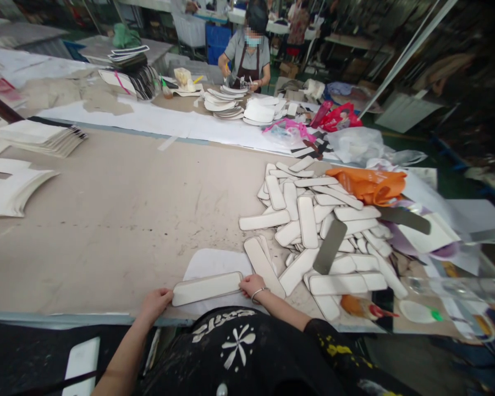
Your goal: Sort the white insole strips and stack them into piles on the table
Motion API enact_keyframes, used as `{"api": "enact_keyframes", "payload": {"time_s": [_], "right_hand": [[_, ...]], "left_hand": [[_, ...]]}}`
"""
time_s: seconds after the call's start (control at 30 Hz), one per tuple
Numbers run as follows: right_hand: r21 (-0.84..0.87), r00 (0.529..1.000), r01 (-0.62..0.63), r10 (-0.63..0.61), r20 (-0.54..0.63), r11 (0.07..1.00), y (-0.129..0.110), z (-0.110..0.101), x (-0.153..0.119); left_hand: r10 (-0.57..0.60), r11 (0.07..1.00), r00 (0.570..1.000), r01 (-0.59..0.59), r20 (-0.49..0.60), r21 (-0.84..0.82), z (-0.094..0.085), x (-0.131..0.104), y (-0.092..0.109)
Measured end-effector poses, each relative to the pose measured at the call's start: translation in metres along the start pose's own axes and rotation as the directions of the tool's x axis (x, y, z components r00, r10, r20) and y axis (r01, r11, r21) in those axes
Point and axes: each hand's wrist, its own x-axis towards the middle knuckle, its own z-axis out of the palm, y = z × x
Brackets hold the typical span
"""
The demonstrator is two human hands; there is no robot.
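I see the person's bare left arm (126,346) stretched forward and slightly inward, the left hand (157,303) pinching with curled fingers and thumb. The right arm (286,313) angles across the front of the torso (235,355), the right hand (252,287) also pinching. Both hands sit low, backs mostly upward, apart from each other.

Orange bag (369,186), red bag (342,117), blue bin (218,37), co-worker (249,58) — masked, aproned

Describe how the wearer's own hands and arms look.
The left hand and right hand are gloveless. A thin, pale bracelet circles the right wrist. The right sleeve is black with yellow markings; the left forearm is bare where visible.
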Motion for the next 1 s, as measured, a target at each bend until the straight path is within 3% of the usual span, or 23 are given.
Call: {"api": "enact_keyframes", "payload": {"time_s": [0.17, 0.4, 0.77, 1.0], "right_hand": [[-0.032, 0.999, -0.018, 0.017, -0.037, 0.999, 0.003, 0.005, 0.004], [-0.047, 0.998, -0.015, 0.012, -0.058, 0.999, 0.007, 0.011, 0.008], [-0.062, 0.997, -0.030, 0.026, -0.068, 0.998, 0.007, 0.015, 0.009], [-0.077, 0.996, -0.034, 0.027, -0.087, 0.996, 0.008, 0.016, 0.009]], "left_hand": [[0.042, 0.995, 0.998, -0.038, -0.040, 0.097, 0.004, 0.009, 0.000], [0.098, 0.990, 0.993, -0.090, -0.071, 0.109, 0.007, 0.006, -0.001], [0.049, 0.998, 0.998, -0.048, -0.031, 0.045, 0.008, 0.004, -0.003], [-0.005, 0.996, 0.999, 0.008, -0.033, 0.087, 0.011, 0.007, -0.003]]}}
